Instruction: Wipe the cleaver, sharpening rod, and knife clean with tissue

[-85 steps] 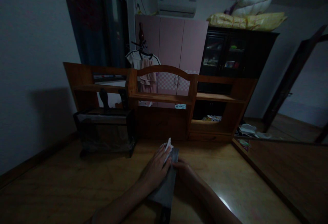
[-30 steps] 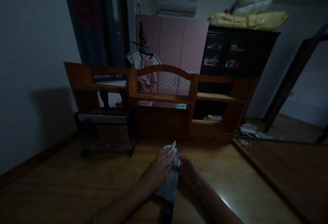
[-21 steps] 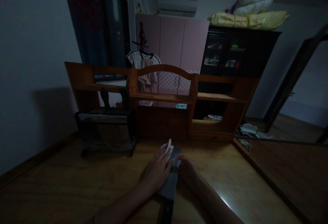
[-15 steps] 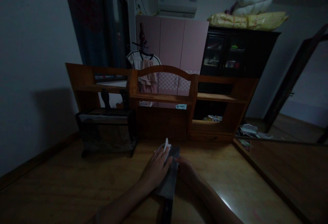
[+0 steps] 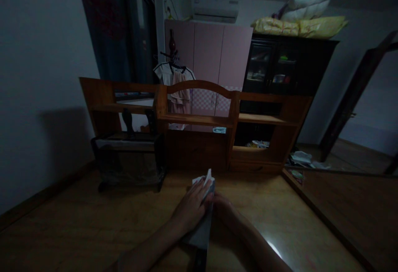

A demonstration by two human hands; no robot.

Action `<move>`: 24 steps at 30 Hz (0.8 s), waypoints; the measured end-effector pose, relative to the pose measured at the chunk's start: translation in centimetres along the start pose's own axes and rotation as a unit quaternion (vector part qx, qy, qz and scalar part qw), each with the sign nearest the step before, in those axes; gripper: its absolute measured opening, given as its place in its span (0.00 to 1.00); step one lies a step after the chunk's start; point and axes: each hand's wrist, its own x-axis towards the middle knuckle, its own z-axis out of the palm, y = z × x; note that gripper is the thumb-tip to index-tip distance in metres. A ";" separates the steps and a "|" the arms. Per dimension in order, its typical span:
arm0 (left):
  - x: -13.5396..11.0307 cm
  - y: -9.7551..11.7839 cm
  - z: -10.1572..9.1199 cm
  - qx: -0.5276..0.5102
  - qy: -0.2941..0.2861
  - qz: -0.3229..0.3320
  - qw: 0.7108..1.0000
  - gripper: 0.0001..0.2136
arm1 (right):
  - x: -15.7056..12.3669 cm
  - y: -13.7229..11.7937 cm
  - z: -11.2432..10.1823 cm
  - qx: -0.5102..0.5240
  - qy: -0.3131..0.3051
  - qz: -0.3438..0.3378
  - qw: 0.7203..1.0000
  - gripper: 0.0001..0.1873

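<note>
A cleaver (image 5: 200, 231) lies lengthwise before me, its wide grey blade pointing away and its dark handle (image 5: 199, 259) toward me. My left hand (image 5: 191, 206) presses a crumpled white tissue (image 5: 209, 176) onto the far part of the blade, fingers together over it. At the blade's right edge, my right hand (image 5: 224, 206) is closed with its fingertips on the cleaver; some of its fingers are hidden. Dim light hides the finer detail of both grips.
A dark knife block (image 5: 129, 164) with black handles (image 5: 127, 120) sticking up stands on the wooden table (image 5: 124, 230) at left. A wooden shelf unit (image 5: 199, 120) runs along the table's back. A wall (image 5: 37, 98) borders the left side.
My left hand and the tissue have shifted slightly right, over the blade's far end. The cleaver has tilted a little, its handle moving slightly left and nearer. My right hand stays at its edge.
</note>
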 end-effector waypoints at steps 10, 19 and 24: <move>-0.1 -0.8 0.8 0.014 0.038 -0.035 0.999 0.24 | -0.1 0.3 -0.7 -0.005 0.022 0.021 1.000 0.18; 0.2 -0.4 0.2 0.000 -0.001 0.018 1.000 0.25 | -0.2 0.2 -0.6 0.009 0.005 0.015 1.000 0.18; 0.2 -0.3 0.1 -0.006 -0.010 0.031 0.999 0.27 | -0.3 0.0 -0.5 -0.007 0.024 0.011 1.000 0.15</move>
